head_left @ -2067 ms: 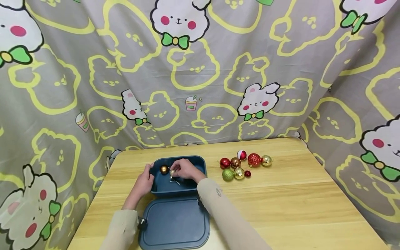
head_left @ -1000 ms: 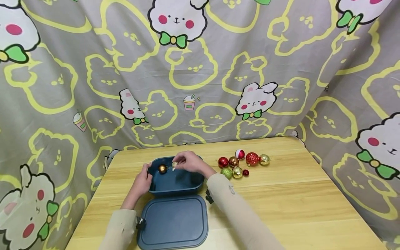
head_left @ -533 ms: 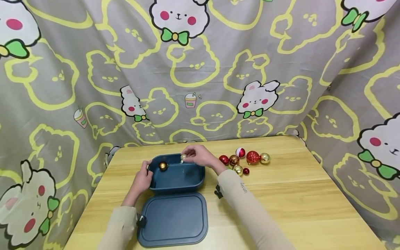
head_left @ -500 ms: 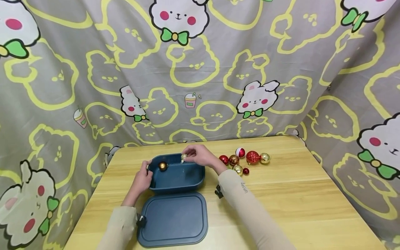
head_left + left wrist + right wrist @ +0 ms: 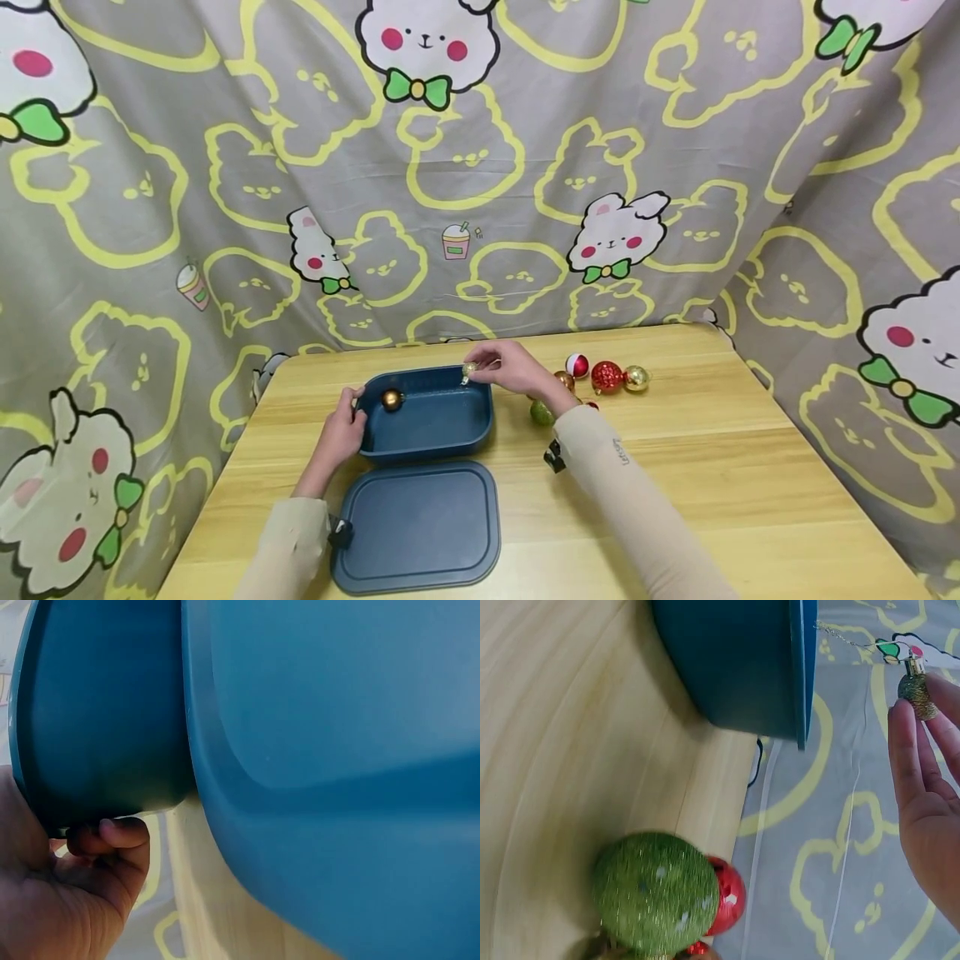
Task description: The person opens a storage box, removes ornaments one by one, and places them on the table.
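Note:
A dark blue open box stands at the middle left of the table. My left hand holds the box's left end, and in the left wrist view its fingers curl at the rim. A small gold glittery bauble with a metal cap and thin string is pinched between the thumb and fingers of my right hand. That hand is over the box's far right corner, the bauble raised above the rim in the right wrist view. Inside the box, toward the left, lies a copper-coloured bauble.
The blue lid lies flat in front of the box. Right of the box several baubles sit together: a green one, a red glittery one, a gold one and a red-and-white one. A patterned curtain hangs behind.
My right hand has lifted the small gold bauble from inside the box and carried it right to the far right corner. My left hand keeps its hold on the box.

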`<control>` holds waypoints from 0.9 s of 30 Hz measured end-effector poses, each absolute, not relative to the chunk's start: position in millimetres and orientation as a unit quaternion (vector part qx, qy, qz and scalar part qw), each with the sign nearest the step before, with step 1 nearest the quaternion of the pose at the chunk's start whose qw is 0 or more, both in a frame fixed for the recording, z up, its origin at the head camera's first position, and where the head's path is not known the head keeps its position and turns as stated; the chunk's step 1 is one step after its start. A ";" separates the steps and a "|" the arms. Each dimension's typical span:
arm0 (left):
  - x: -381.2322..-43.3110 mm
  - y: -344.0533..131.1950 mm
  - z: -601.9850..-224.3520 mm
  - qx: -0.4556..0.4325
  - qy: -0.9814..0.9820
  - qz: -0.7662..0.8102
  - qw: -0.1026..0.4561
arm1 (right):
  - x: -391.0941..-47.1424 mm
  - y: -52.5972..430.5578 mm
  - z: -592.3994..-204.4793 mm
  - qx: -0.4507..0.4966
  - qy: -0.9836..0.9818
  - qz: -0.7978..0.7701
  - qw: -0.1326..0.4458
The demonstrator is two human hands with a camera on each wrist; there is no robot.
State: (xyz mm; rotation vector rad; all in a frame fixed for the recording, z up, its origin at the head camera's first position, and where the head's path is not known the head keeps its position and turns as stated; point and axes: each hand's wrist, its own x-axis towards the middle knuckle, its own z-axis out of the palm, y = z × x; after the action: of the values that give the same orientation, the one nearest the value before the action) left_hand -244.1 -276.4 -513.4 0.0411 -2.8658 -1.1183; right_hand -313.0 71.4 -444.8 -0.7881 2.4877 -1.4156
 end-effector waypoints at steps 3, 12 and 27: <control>-244.2 -276.9 -513.5 0.014 -0.929 -0.368 0.035 | -312.4 81.3 -444.3 -0.258 0.839 -0.472 0.084; -242.3 -278.6 -515.6 0.018 -0.916 -0.397 0.052 | -306.6 118.9 -437.4 -0.238 0.843 -0.475 0.081; -241.1 -278.7 -515.0 0.026 -0.906 -0.419 0.051 | -294.3 190.0 -436.2 -0.210 0.856 -0.470 0.056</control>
State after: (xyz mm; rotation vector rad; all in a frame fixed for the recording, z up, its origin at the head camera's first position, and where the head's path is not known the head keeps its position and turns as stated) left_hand -241.1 -278.7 -515.0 0.0781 -2.7580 -1.2739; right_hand -294.3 190.0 -436.2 -0.6370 2.5961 -1.4245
